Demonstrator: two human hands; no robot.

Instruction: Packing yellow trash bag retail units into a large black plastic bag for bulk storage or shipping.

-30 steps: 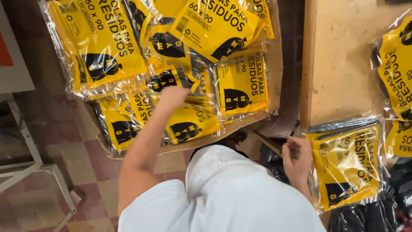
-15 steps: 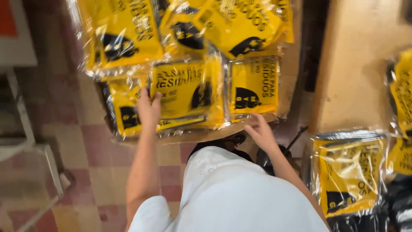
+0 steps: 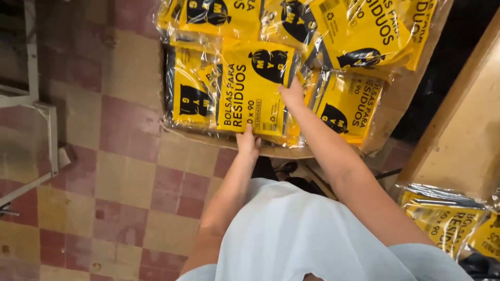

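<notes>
Nearest, a pale shirt (image 3: 312,234) filling the bottom of the view, both bare forearms reaching forward from it

Left hand (image 3: 248,141) at the near edge of a yellow packet (image 3: 250,88), fingers curled up against that lower edge, thumb side tucked under; closed lightly on the edge, though how far round the fingers go cannot be told from above

Right hand (image 3: 292,93) further out and to the right of the left one, laid flat on the packet's right edge, fingers spread rather than clenched, pressing on the plastic wrap; nothing pinched between them as far as can be seen

Packet stretching away from the left hand, lengthwise, a black bag shape printed at its far end, clear wrap shining over it; lying on top of other packets, between the two hands

Just left of the left hand, a second packet (image 3: 190,91) partly under the held one

Just right of the right hand, a third packet (image 3: 348,106), tilted, touching the held one's right side

Under all of them, a brown cardboard box (image 3: 385,125), its near rim right behind the left hand

Beyond the grip, more yellow packets (image 3: 359,31) heaped across the far part of the box

Far left, red and cream floor tiles (image 3: 114,171); far right, a wooden surface (image 3: 469,135) with another packet (image 3: 442,218) near its corner
</notes>
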